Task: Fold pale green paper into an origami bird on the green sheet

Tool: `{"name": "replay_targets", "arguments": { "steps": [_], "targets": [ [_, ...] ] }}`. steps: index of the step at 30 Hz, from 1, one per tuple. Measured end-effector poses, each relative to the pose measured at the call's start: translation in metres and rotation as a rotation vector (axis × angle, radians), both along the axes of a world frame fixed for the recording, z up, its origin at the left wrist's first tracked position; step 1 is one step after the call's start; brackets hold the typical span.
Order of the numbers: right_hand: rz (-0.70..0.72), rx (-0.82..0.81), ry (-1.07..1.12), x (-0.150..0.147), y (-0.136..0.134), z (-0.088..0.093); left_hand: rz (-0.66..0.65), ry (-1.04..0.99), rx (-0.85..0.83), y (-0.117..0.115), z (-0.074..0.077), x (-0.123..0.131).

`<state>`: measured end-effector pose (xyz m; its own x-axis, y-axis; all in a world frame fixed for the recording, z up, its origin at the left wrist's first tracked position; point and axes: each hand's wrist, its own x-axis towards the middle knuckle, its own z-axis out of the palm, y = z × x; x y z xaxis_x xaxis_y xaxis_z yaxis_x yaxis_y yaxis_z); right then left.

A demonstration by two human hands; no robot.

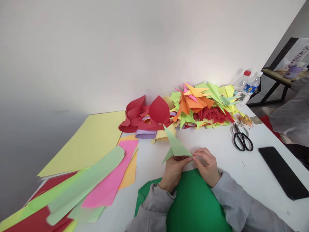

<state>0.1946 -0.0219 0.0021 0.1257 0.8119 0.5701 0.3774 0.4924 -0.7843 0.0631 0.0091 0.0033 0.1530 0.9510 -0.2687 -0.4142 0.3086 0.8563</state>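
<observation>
A folded pale green paper crane [176, 144] is held up above the white table, its pointed parts spreading to the upper left and lower left. My left hand [173, 170] grips its underside, thumb pressed along the lower edge. With thumb and forefinger my right hand [207, 164] pinches the tip at the crane's right end. The fingertips of both hands nearly meet there. Some of my left fingers are hidden behind the paper. Below my hands lies a green sheet or cloth [193, 199], its exact kind unclear.
Folded paper pieces [205, 104] are heaped against the wall, beside curled red paper shapes [159, 111]. Coloured paper strips [89, 180] and a yellow sheet [89, 138] lie left. Scissors [242, 140], a black phone [282, 172] and plastic bottles [248, 87] are right. Another person's sleeve [289, 112] shows far right.
</observation>
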Motion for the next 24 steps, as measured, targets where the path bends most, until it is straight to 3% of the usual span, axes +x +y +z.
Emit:
{"name": "replay_targets", "arguments": {
  "steps": [8, 24],
  "targets": [
    [0.01, -0.041, 0.039, -0.0002, 0.0014, -0.0023, -0.003, 0.093, 0.009, -0.0013, -0.0025, -0.0005],
    [-0.014, -0.277, 0.167, 0.0011, 0.0049, -0.0071, -0.081, 0.194, 0.083, 0.0015, -0.0005, 0.0]
  ]
}}
